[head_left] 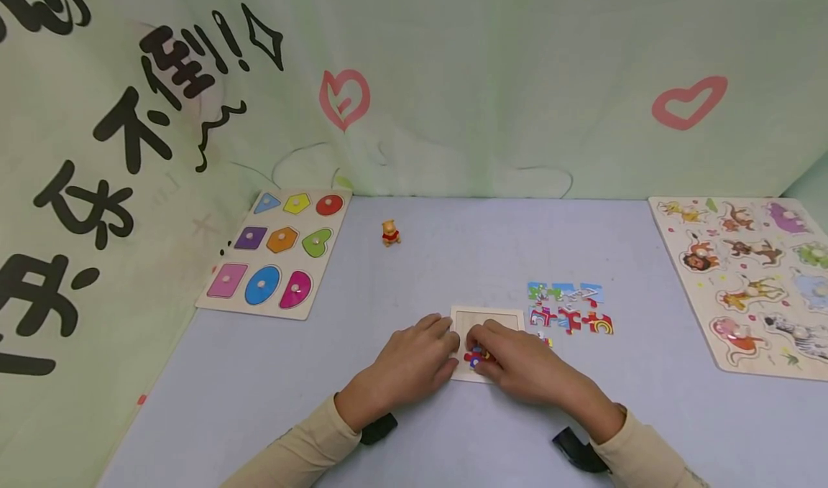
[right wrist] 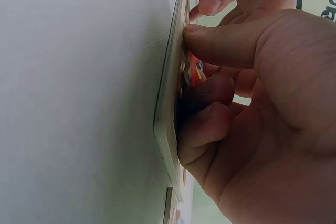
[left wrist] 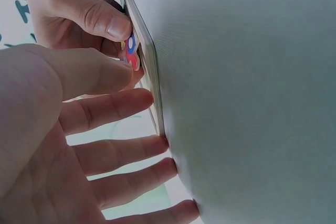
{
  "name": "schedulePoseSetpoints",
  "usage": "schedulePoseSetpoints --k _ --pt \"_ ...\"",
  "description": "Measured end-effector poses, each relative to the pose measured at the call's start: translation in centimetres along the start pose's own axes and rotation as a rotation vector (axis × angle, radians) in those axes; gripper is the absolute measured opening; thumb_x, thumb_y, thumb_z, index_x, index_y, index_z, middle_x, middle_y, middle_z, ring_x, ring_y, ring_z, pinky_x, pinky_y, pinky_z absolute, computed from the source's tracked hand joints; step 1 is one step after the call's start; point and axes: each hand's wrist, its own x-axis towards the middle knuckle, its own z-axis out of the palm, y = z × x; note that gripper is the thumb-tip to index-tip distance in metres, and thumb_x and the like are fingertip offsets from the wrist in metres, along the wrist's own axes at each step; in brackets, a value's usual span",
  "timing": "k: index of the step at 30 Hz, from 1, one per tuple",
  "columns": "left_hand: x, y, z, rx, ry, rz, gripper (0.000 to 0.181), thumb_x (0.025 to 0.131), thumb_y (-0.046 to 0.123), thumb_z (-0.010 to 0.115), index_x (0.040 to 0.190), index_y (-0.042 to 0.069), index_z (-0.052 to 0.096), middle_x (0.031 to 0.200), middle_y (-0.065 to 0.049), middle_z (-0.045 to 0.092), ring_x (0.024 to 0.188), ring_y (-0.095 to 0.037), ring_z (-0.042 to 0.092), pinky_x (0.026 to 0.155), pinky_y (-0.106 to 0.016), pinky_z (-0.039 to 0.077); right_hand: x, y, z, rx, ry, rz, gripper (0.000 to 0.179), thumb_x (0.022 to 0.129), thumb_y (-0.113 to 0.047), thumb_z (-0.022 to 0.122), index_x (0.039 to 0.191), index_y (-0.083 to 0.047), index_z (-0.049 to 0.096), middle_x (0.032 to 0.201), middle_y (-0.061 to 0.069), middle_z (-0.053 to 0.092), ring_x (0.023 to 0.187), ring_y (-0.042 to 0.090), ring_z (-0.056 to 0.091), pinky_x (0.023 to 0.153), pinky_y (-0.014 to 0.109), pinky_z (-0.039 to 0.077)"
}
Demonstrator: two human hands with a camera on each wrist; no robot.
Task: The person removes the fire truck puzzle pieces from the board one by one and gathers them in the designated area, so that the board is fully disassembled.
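A small wooden puzzle tray [head_left: 498, 318] lies on the table in front of me. My left hand [head_left: 414, 362] rests at its left side. In the left wrist view those fingers [left wrist: 113, 153] are nearly straight, some tips touching the tray edge and others the table; the thumb is close to the puzzle piece. My right hand [head_left: 524, 366] pinches a colourful puzzle piece [head_left: 477, 358] over the tray's lower left. Red and blue show on this piece [left wrist: 131, 45] in the left wrist view. The right fingers hide much of it in the right wrist view.
Several loose jigsaw pieces [head_left: 569, 308] lie right of the tray. A shape board [head_left: 300, 254] is at the left and an animal board [head_left: 701, 344] at the right. Farther back stands a small bear figurine [head_left: 390, 233]. A curtain [head_left: 491, 100] hangs behind the table.
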Motion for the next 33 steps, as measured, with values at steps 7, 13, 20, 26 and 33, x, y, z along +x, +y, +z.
schedulePoseSetpoints --k 7,13,20,26,33 --pt "-0.04 0.01 0.05 0.018 0.027 0.010 0.013 0.096 0.026 0.071 0.102 0.015 0.072 0.120 -0.005 0.068 0.122 -0.023 0.059 0.075 -0.038 0.061 0.03 -0.04 -0.03 0.002 -0.002 0.006 0.019 0.091 -0.009 0.073 0.106 -0.016 0.063 0.093 -0.010 0.055 0.073 0.005 0.052 0.063 0.025 0.045" --pt "-0.01 0.07 0.12 0.035 0.034 0.011 0.014 0.096 0.026 0.070 0.103 0.015 0.072 0.121 -0.005 0.068 0.122 -0.023 0.059 0.076 -0.038 0.061 0.02 0.00 -0.03 -0.001 -0.005 0.008 0.019 0.091 -0.010 0.074 0.106 -0.016 0.062 0.093 -0.010 0.055 0.072 0.005 0.052 0.062 0.025 0.045" --pt "-0.01 0.10 0.21 0.051 0.035 0.012 0.015 0.097 0.027 0.069 0.104 0.014 0.073 0.123 -0.006 0.068 0.122 -0.023 0.060 0.078 -0.038 0.061 0.06 0.12 0.05 -0.002 -0.007 0.014 0.020 0.091 -0.010 0.074 0.106 -0.016 0.062 0.093 -0.011 0.055 0.073 0.005 0.052 0.062 0.025 0.045" --pt "-0.04 0.13 0.24 0.053 0.037 0.014 0.016 0.097 0.026 0.069 0.106 0.014 0.073 0.124 -0.007 0.068 0.122 -0.023 0.060 0.078 -0.038 0.061 0.09 0.14 0.08 0.003 -0.007 0.023 0.020 0.091 -0.011 0.074 0.105 -0.017 0.062 0.091 -0.012 0.054 0.072 0.005 0.051 0.062 0.025 0.044" --pt "0.01 0.12 0.18 0.058 0.037 0.014 0.017 0.097 0.027 0.070 0.107 0.013 0.073 0.125 -0.007 0.068 0.122 -0.024 0.060 0.078 -0.039 0.061 0.12 0.09 -0.07 0.017 -0.014 0.034 0.020 0.091 -0.011 0.075 0.107 -0.016 0.063 0.090 -0.011 0.054 0.071 0.005 0.051 0.062 0.025 0.045"
